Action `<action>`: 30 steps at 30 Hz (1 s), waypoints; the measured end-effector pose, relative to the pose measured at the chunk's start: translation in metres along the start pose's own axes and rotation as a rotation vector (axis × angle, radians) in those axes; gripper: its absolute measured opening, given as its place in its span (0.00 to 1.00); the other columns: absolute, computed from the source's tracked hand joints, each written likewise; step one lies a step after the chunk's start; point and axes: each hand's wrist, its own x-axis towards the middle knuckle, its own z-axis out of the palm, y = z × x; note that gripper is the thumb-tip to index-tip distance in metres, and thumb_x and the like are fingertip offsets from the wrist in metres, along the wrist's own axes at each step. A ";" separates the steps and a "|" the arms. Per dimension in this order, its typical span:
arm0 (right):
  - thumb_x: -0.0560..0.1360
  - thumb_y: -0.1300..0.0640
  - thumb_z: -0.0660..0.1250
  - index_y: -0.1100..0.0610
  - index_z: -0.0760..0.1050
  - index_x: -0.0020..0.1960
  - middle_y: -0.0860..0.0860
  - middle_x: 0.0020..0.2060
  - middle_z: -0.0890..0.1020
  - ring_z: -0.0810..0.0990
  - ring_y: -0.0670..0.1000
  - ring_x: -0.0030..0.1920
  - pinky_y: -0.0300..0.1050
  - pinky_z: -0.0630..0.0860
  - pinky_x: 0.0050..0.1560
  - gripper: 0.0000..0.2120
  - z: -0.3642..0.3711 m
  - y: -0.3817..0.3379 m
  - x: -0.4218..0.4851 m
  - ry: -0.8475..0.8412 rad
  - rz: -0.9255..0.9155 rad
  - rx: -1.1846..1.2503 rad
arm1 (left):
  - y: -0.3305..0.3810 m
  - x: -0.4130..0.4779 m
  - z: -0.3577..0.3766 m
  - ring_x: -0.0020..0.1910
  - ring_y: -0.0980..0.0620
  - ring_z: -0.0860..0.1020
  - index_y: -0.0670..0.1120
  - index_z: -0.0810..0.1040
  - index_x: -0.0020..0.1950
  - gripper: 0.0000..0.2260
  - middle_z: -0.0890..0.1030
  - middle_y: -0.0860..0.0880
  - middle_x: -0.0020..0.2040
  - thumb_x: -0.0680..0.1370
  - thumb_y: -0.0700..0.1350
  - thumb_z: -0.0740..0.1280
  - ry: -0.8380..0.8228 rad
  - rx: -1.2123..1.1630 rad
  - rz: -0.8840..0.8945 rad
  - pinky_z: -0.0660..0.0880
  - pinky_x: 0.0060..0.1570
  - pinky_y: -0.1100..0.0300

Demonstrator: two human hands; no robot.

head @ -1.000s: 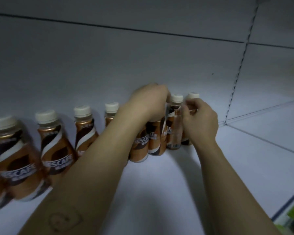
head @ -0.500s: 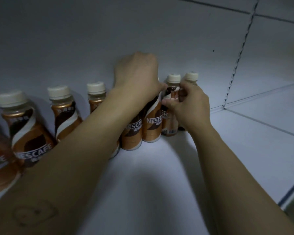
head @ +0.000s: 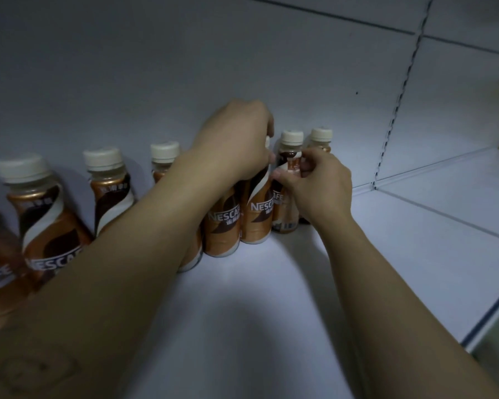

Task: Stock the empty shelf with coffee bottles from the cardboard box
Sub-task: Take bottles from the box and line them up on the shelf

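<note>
Brown bottle point(head: 257, 208): my left hand point(head: 236, 145) grasps its top.
Neighbouring bottle point(head: 285, 197): my right hand point(head: 317, 185) pinches its neck between fingertips point(head: 280, 174).

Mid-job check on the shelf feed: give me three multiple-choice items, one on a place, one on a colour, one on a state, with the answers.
1. Where do the coffee bottles stand?
A. along the back wall of the shelf
B. at the shelf's front edge
C. in a cardboard box

2. What colour are the bottle caps?
A. red
B. cream white
C. black

3. What is the left hand doing?
A. resting flat on the shelf
B. hanging free of everything
C. closed over a bottle's top

Answers:
1 A: the row runs against the back wall, leaving bare shelf in front.
2 B: each visible cap is pale cream.
3 C: its fingers cover the top of a bottle in the row, while the right hand pinches the neck of the next bottle.
</note>
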 end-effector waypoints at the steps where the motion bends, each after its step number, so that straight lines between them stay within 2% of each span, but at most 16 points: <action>1: 0.65 0.44 0.76 0.51 0.79 0.57 0.48 0.48 0.83 0.81 0.50 0.47 0.42 0.72 0.45 0.23 -0.001 -0.001 0.001 -0.006 0.004 -0.002 | 0.000 0.000 0.000 0.52 0.46 0.78 0.48 0.79 0.60 0.19 0.81 0.45 0.56 0.71 0.48 0.74 0.006 -0.007 0.002 0.74 0.49 0.54; 5: 0.65 0.46 0.77 0.52 0.78 0.59 0.46 0.46 0.83 0.81 0.49 0.47 0.45 0.76 0.50 0.24 -0.005 -0.002 0.004 -0.039 0.023 0.014 | -0.003 0.001 0.001 0.53 0.46 0.78 0.48 0.79 0.60 0.18 0.80 0.44 0.57 0.71 0.44 0.73 0.021 -0.021 -0.006 0.74 0.49 0.54; 8: 0.68 0.55 0.76 0.53 0.77 0.59 0.41 0.39 0.78 0.80 0.48 0.45 0.48 0.78 0.53 0.20 -0.007 -0.001 0.006 -0.070 0.042 0.085 | -0.003 0.002 0.002 0.53 0.45 0.78 0.48 0.79 0.60 0.16 0.80 0.44 0.57 0.72 0.43 0.72 0.027 -0.020 0.000 0.74 0.49 0.54; 11: 0.70 0.60 0.73 0.53 0.77 0.59 0.44 0.42 0.80 0.81 0.49 0.46 0.50 0.78 0.56 0.18 -0.008 0.002 0.008 -0.071 0.039 0.089 | -0.003 0.002 0.002 0.53 0.45 0.78 0.48 0.79 0.59 0.16 0.80 0.44 0.57 0.72 0.43 0.72 0.024 -0.016 0.009 0.72 0.48 0.55; 14: 0.71 0.56 0.72 0.52 0.77 0.60 0.48 0.47 0.82 0.81 0.51 0.50 0.48 0.77 0.55 0.18 -0.008 0.001 0.007 -0.086 0.002 0.051 | -0.003 0.002 0.002 0.54 0.45 0.77 0.48 0.79 0.60 0.16 0.80 0.44 0.57 0.73 0.45 0.72 0.020 -0.011 0.012 0.72 0.49 0.54; 16: 0.69 0.48 0.73 0.52 0.77 0.60 0.49 0.49 0.81 0.79 0.49 0.49 0.42 0.75 0.48 0.21 -0.007 -0.003 0.008 -0.045 -0.044 0.033 | -0.003 0.001 0.002 0.55 0.45 0.77 0.49 0.78 0.60 0.17 0.80 0.45 0.58 0.72 0.46 0.72 0.017 0.002 0.015 0.72 0.51 0.53; 18: 0.67 0.41 0.73 0.52 0.77 0.61 0.48 0.49 0.79 0.77 0.46 0.47 0.34 0.69 0.40 0.26 -0.007 -0.008 0.011 0.044 -0.069 0.027 | -0.002 0.001 0.001 0.55 0.44 0.77 0.49 0.78 0.61 0.18 0.79 0.44 0.58 0.72 0.47 0.72 0.011 0.028 0.015 0.73 0.52 0.51; 19: 0.67 0.40 0.73 0.53 0.77 0.61 0.48 0.49 0.79 0.76 0.46 0.46 0.33 0.67 0.38 0.27 -0.006 -0.010 0.012 0.069 -0.069 0.004 | -0.001 0.002 0.002 0.56 0.44 0.76 0.49 0.77 0.62 0.18 0.79 0.44 0.58 0.72 0.47 0.72 0.005 0.041 0.016 0.73 0.52 0.51; 21: 0.66 0.39 0.74 0.54 0.78 0.59 0.50 0.49 0.80 0.77 0.48 0.46 0.37 0.68 0.39 0.27 -0.003 -0.012 0.014 0.052 -0.056 -0.071 | 0.001 0.002 0.002 0.57 0.44 0.76 0.48 0.77 0.63 0.19 0.79 0.44 0.59 0.72 0.47 0.73 -0.005 0.059 0.018 0.72 0.52 0.51; 23: 0.68 0.42 0.74 0.54 0.79 0.57 0.51 0.48 0.81 0.78 0.50 0.46 0.42 0.70 0.41 0.23 0.000 -0.013 0.015 0.036 -0.038 -0.099 | 0.001 0.002 0.000 0.57 0.44 0.76 0.48 0.77 0.62 0.19 0.79 0.44 0.59 0.73 0.46 0.72 -0.007 0.062 0.020 0.72 0.52 0.51; 25: 0.69 0.46 0.74 0.54 0.79 0.56 0.51 0.48 0.83 0.77 0.49 0.45 0.42 0.69 0.42 0.19 -0.001 -0.013 0.016 0.041 -0.023 -0.090 | 0.001 0.003 0.000 0.57 0.43 0.76 0.48 0.78 0.62 0.18 0.79 0.44 0.59 0.73 0.46 0.72 -0.002 0.060 0.024 0.73 0.53 0.51; 27: 0.70 0.50 0.74 0.54 0.77 0.58 0.51 0.48 0.83 0.78 0.49 0.46 0.41 0.69 0.45 0.19 -0.005 -0.013 0.019 0.031 0.001 -0.040 | 0.002 0.003 0.001 0.57 0.43 0.76 0.48 0.78 0.61 0.17 0.78 0.43 0.60 0.73 0.45 0.72 0.012 0.082 0.036 0.73 0.53 0.51; 30: 0.71 0.57 0.74 0.54 0.74 0.60 0.48 0.45 0.80 0.80 0.50 0.49 0.44 0.75 0.50 0.20 -0.012 -0.010 0.018 0.008 0.047 0.068 | 0.001 0.004 0.003 0.57 0.42 0.75 0.47 0.78 0.62 0.17 0.76 0.43 0.61 0.73 0.45 0.71 0.023 0.101 0.046 0.72 0.53 0.52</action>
